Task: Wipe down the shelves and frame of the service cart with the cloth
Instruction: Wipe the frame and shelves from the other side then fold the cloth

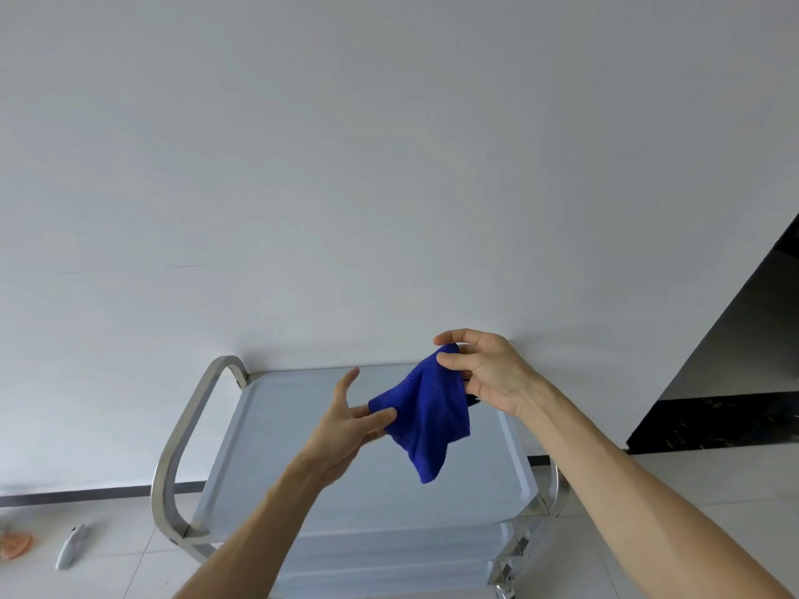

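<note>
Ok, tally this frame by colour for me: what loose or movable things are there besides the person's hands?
Blue: 1, the cloth
Silver: 1, the service cart
White: 1, a small object on the floor
Orange: 1, a round object on the floor
Total: 4

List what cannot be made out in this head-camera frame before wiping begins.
- Lower shelves of the service cart: mostly hidden under the top shelf and behind the forearms.
- Cart's casters: mostly cut off by the bottom edge.
- Right handle: hidden behind the right hand and blue cloth.
- Whether the left hand pinches the cloth: unclear.
- White object and orange object on the floor: too small to identify.
</note>
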Available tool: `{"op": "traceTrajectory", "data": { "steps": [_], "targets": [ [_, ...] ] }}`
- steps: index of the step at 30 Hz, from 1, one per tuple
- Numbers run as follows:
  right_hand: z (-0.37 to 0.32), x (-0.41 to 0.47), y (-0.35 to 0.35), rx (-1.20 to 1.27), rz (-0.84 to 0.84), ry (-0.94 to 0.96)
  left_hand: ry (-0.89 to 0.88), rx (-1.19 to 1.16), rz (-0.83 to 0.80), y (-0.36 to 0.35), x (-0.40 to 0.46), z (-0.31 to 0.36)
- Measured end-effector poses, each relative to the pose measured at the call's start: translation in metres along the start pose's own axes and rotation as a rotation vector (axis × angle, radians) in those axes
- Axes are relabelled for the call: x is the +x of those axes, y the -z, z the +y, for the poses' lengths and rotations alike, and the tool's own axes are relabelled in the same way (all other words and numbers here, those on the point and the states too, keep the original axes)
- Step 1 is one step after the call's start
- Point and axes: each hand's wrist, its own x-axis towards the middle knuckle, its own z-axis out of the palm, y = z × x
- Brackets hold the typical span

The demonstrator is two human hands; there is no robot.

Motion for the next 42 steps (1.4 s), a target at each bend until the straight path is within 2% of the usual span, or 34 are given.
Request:
{"op": "traceTrajectory", "data": {
  "steps": [3, 9, 14, 18, 21, 24, 26, 30, 37, 42],
  "targets": [
    [0.005, -0.005, 0.026, -0.3, 0.105, 0.07, -0.09, 0.273, 0.106, -0.006, 0.011, 0.019],
    [0.019, -0.01, 0.054, -0.682, 0.166, 0.101, -0.343, 0.997, 0.088, -0.018, 0.048, 0.061],
    [0.028, -0.009, 0.063, -0.897, 0.218, 0.103, -0.332, 1.17, -0.1, -0.03, 0.074, 0.077],
    [0.047, -0.009, 0.082, -0.928, 0.25, 0.071, -0.363, 1.334, -0.24, -0.044, 0.105, 0.071],
    [0.062, -0.01, 0.102, -0.766, 0.248, -0.016, -0.304, 1.236, -0.292, -0.052, 0.134, 0.07],
    [0.073, -0.009, 0.12, -0.34, 0.278, -0.095, -0.17, 1.079, -0.376, -0.072, 0.168, 0.066],
    [0.079, -0.005, 0.132, -0.107, 0.333, -0.122, -0.122, 0.978, -0.429, -0.091, 0.194, 0.064],
    [0.089, 0.005, 0.163, 0.194, 0.469, -0.167, -0.084, 0.912, -0.509, -0.134, 0.25, 0.061],
    [0.115, 0.024, 0.209, 0.564, 0.684, -0.236, -0.092, 1.015, -0.607, -0.206, 0.334, 0.031],
    [0.13, 0.043, 0.226, 0.608, 0.836, -0.33, -0.151, 1.119, -0.665, -0.239, 0.368, -0.004]
  ]
}}
